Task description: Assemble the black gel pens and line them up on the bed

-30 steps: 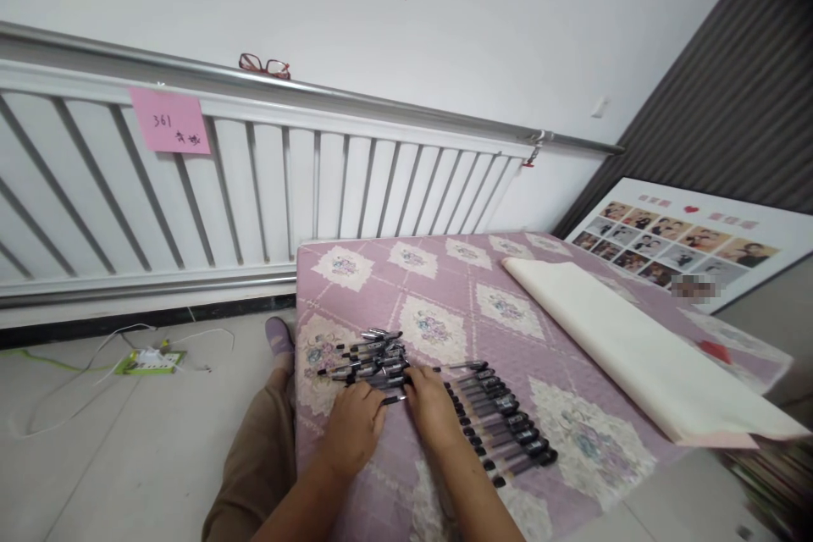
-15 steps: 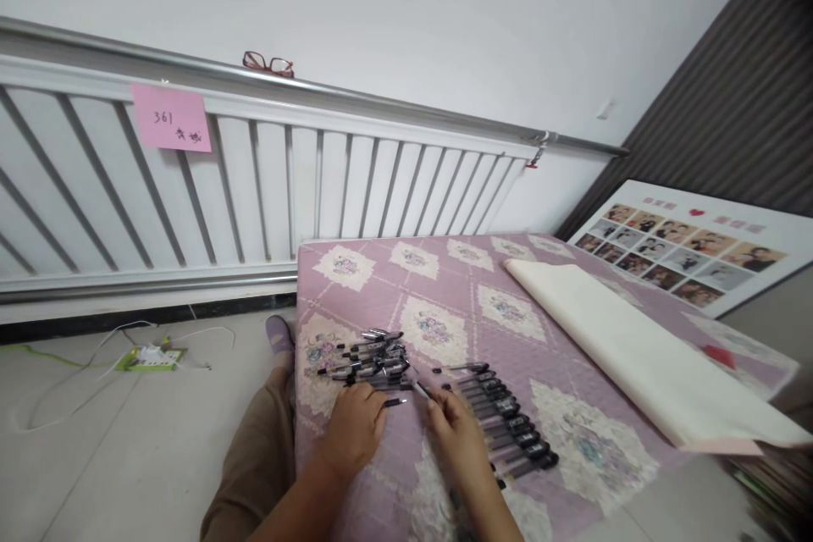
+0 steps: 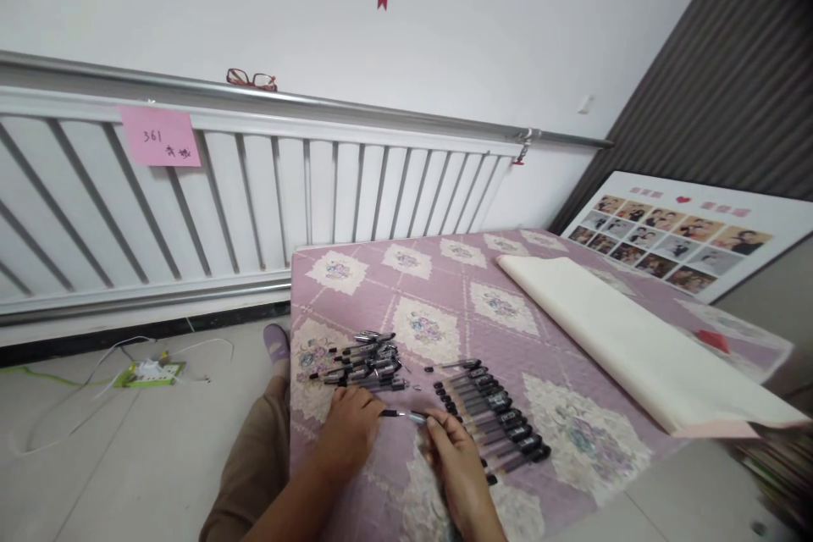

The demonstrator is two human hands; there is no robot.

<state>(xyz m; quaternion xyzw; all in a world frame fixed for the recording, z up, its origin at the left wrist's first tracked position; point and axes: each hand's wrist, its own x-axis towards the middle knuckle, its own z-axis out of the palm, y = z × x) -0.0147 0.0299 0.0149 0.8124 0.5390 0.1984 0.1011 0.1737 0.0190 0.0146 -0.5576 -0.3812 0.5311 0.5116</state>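
My left hand is closed around a black pen, its thin pale tip pointing right. Opposite it, my right hand pinches a slim, light-and-dark pen part, whose exact kind is unclear. The two pieces almost meet end to end; whether they touch is too small to tell. Just beyond my left hand lies a jumbled pile of pen parts, black and clear. To the right of my right hand, several pens lie side by side in a slanting row, their dark ends towards the right.
A purple floral cloth covers the table. A cream folded sheet lies across its right side, near a photo board. Behind stands a white radiator with glasses on its pipe. A power strip with cables lies on the floor.
The pen in my left hand and the piece in my right hand have come together, nearly in line. My right hand has turned slightly, and the whole view has shifted a little.
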